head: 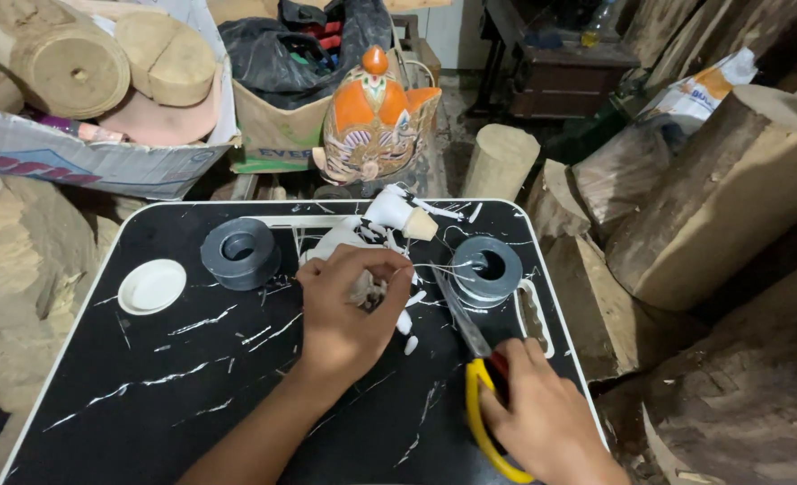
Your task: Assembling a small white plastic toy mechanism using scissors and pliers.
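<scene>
The left hand is curled over a small pale piece near the middle of the black table, its grip closed on it; the fingers hide most of the piece, so I can't say what it is. The right hand grips the yellow handle of a knife, blade pointing up toward the piece. It looks like trimming work, and a next cut would call for a steady blade kept clear of the fingertips. White shavings litter the table. Two grey rolls of tape flank the hands, and a white lid lies left. Behind, a cardboard box holds round wooden blocks, and an orange painted figure stands.
</scene>
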